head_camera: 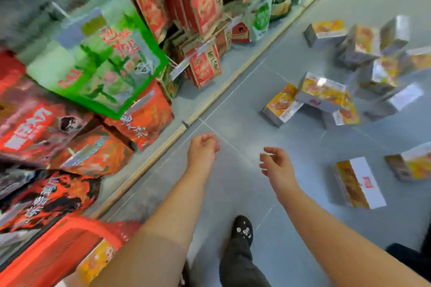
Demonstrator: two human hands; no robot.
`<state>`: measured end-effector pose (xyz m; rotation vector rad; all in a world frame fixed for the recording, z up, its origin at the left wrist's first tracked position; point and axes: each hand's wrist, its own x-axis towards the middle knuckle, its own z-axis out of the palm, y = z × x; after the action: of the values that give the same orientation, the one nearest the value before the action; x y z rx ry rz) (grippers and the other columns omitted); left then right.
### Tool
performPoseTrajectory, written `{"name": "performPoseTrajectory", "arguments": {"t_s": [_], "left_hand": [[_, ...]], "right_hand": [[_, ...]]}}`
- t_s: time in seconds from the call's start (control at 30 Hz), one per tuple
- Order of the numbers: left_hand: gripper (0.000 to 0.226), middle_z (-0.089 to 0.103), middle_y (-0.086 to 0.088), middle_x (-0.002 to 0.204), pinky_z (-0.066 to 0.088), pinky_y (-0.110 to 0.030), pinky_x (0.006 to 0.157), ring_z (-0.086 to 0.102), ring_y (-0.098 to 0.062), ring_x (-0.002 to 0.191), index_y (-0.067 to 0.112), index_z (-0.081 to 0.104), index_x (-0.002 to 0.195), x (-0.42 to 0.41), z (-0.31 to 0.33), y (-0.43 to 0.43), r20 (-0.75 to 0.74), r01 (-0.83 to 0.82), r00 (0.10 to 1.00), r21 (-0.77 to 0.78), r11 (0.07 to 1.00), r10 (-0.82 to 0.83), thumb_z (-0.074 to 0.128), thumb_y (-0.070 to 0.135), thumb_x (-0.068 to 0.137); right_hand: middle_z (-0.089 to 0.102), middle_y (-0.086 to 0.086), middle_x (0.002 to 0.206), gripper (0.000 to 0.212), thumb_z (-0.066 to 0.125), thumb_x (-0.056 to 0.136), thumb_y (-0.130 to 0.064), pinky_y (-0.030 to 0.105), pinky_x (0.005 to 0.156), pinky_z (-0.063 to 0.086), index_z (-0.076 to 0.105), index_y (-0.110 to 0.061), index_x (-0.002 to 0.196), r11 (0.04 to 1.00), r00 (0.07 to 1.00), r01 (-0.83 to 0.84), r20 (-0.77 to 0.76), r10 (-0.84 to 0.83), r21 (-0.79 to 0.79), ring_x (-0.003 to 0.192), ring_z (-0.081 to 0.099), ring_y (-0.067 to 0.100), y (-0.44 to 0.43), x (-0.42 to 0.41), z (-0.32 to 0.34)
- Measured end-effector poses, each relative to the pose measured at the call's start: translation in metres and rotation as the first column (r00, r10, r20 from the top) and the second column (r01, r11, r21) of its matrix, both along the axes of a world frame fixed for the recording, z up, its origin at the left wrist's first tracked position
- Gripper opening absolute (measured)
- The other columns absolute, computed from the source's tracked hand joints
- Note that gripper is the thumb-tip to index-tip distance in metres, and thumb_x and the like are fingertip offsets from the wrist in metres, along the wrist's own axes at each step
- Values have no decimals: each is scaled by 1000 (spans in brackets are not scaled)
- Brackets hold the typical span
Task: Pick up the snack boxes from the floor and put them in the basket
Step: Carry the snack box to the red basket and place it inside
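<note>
At the far left, shelves carry red and green packets, smeared by motion blur so that their print cannot be read. In the lower left corner is a red basket, cut off by the frame edge and badly blurred. A yellow box seems to lie inside it, though its outline is hard to make out.

The left hand hangs over the grey floor, near the shelf's pale bottom edge. Its fingers are loosely curled and close together, and they hold nothing. The right hand is just beside it, also above the floor and holding nothing, with the fingers relaxed, slightly spread and bent. Below and between the forearms is a dark shoe with pale specks, and the trouser leg above it runs out of the bottom of the frame.

The snack boxes are on the floor to the right, well apart from both hands. A tumbled pile of yellow-and-white boxes lies at mid-right, some leaning on others, and the boxes at its far side blur into glare. Nearer the person, a single box stands alone on its side. Another box is cut off by the right edge.
</note>
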<state>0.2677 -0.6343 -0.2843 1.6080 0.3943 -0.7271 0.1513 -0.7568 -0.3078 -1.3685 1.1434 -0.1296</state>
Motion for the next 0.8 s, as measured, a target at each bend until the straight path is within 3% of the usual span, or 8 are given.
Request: {"name": "performPoseTrajectory", "arguments": {"t_s": [0.13,0.23,0.4,0.57,0.8], "left_hand": [[19,58,4,80,38,-23,60,57,-8,69,25,53,86,9,-16,-77,-16,104,994,7,995,-104,50,8,92],[19,59,5,81,40,-23,62,58,-6,70,25,53,86,13,-31,-122,-44,165,985,16,986,-164,50,7,92],[15,60,2,88,42,-22,64,59,-7,75,17,54,103,32,-60,-187,-98,270,960,64,961,-263,49,7,92],[14,59,4,84,41,-21,62,58,-7,72,17,53,100,73,-82,-263,-109,377,924,86,922,-368,47,7,92],[10,61,1,92,44,-22,67,58,-6,73,19,54,97,107,-112,-372,-132,525,848,92,846,-512,52,10,92]], "right_hand": [[57,-1,80,17,56,92,-10,27,72,48,55,-14,109,997,997,67,-41,-68,-34,71,57,10,-74,-3,-13],[57,-2,80,20,55,92,-12,35,79,50,55,-16,111,994,991,97,-84,-101,-54,75,59,15,-115,-1,-29],[56,-1,80,24,55,92,-13,40,83,51,53,-15,115,985,975,169,-142,-173,-37,80,58,21,-169,16,-58],[57,8,93,28,55,92,-16,44,84,52,52,-14,120,965,944,257,-202,-261,-43,83,58,24,-225,39,-82],[58,6,97,33,57,91,-16,38,85,50,49,-16,123,916,889,400,-236,-392,-14,87,59,23,-310,52,-114]]}}
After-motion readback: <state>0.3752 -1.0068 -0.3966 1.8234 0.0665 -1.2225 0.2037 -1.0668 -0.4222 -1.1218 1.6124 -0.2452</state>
